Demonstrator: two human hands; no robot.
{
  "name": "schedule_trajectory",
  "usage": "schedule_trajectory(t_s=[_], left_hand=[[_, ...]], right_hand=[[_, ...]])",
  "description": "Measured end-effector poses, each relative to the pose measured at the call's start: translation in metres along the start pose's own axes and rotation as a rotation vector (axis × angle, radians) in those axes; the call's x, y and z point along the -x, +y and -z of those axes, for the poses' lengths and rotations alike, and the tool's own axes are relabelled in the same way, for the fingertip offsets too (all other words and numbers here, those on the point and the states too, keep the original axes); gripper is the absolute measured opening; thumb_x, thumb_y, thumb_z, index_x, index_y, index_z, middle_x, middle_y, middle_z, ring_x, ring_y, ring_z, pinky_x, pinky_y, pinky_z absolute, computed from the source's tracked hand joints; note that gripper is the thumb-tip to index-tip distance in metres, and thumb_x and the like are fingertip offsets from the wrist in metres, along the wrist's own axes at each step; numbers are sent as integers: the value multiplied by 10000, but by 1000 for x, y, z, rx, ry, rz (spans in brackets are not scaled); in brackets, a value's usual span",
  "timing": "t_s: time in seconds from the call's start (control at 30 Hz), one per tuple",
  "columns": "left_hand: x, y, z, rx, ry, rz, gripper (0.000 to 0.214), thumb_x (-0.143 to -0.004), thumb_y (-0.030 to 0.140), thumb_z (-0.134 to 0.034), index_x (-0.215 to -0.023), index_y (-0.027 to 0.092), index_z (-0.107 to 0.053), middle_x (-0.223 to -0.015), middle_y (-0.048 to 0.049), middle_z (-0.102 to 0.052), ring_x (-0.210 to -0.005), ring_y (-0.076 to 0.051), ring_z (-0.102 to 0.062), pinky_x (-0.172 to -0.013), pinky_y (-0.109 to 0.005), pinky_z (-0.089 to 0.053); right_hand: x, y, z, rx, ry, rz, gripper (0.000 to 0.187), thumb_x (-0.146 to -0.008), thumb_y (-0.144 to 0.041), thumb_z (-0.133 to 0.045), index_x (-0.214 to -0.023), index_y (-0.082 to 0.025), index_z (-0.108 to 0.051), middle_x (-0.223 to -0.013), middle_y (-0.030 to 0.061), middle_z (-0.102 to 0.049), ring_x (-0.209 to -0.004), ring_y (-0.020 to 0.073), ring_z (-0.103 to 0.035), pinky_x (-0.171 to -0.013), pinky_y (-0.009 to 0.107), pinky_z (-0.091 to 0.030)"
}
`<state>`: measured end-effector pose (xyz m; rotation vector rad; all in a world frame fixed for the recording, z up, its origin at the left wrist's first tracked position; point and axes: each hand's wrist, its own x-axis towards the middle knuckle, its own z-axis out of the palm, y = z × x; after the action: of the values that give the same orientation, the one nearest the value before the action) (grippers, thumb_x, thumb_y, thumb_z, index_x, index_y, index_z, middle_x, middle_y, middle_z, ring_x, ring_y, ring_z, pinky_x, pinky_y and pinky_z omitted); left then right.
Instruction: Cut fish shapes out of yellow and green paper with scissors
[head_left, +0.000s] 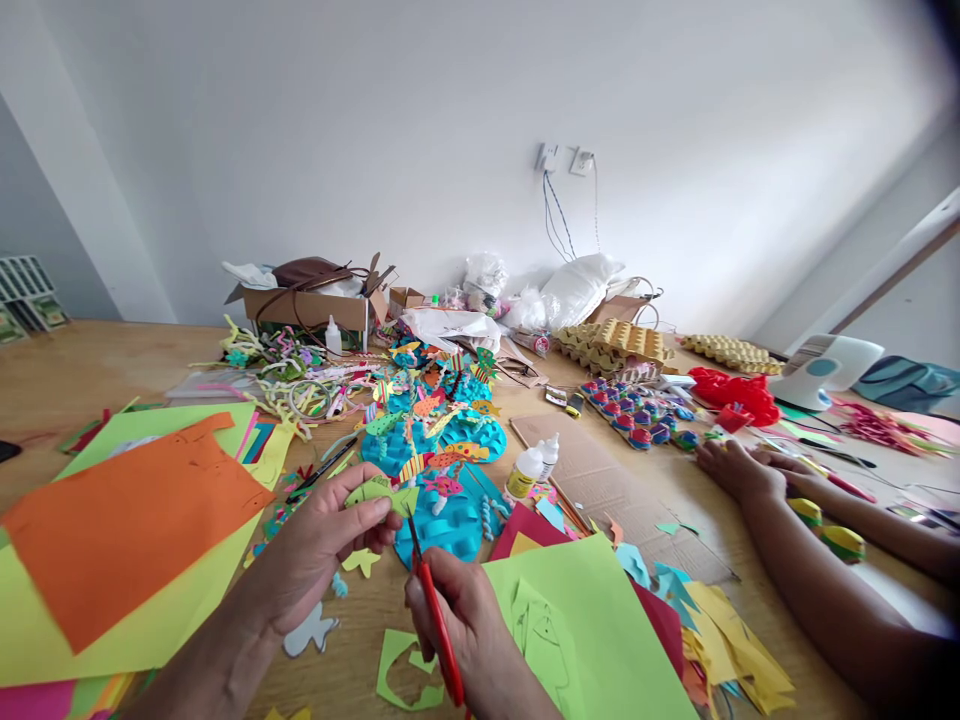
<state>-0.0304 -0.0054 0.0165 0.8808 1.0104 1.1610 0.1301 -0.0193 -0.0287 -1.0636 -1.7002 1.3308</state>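
My left hand [319, 545] pinches a small yellow-green paper fish cutout [381, 493] just above the wooden table. My right hand [461, 620] grips red-handled scissors [431, 605], whose blades point up and touch the lower edge of the cutout. Green paper scraps [405, 670] lie on the table below my hands. Behind the cutout sits a blue paper sea scene [442, 470] covered with several colourful fish.
Orange and yellow-green sheets [127, 520] lie at the left, a light green sheet [585, 630] at the right. Glue bottles [534, 465], cardboard [600, 480], egg trays [615, 345] and boxes fill the middle and back. Another person's arms [795, 520] rest on the table at the right.
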Motion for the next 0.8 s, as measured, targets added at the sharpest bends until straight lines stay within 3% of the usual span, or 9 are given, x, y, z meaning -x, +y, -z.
schedule_trajectory(t_s=[0.2, 0.37, 0.57, 0.8], left_hand=[[2, -1, -3, -93, -117, -6, 114, -755, 280, -629, -758, 196, -552, -631, 66, -529, -628, -108, -451, -633, -241, -392], [-2, -5, -1, -306, -141, -60, 104, -760, 277, -583, -724, 197, -528, -663, 59, -480, -673, -127, -403, -644, -247, -339], [-5, -6, 3, -471, -120, -139, 209, -797, 363, -527, -666, 203, -491, -643, 56, -394, -652, -138, -354, -614, -249, -317], [-4, -13, 7, -429, -58, -135, 193, -782, 358, -560, -662, 213, -513, -649, 50, -398, -670, -145, -383, -606, -234, -349]], right_hand=[[-1, -7, 0, -95, 25, -9, 396, -833, -451, -468, -550, -205, -340, -466, -70, -311, -420, 72, -312, -400, 189, -257], [0, -4, 0, -236, -42, -37, 515, -791, -663, -472, -592, -194, -398, -438, -73, -354, -371, 57, -314, -364, 167, -266], [-3, 1, 2, -280, -86, -76, 552, -761, -707, -488, -605, -181, -431, -446, -70, -378, -365, 46, -311, -353, 153, -283], [-4, 1, 2, -289, -112, -137, 604, -681, -767, -513, -590, -173, -455, -419, -64, -404, -338, 44, -328, -335, 153, -272]])
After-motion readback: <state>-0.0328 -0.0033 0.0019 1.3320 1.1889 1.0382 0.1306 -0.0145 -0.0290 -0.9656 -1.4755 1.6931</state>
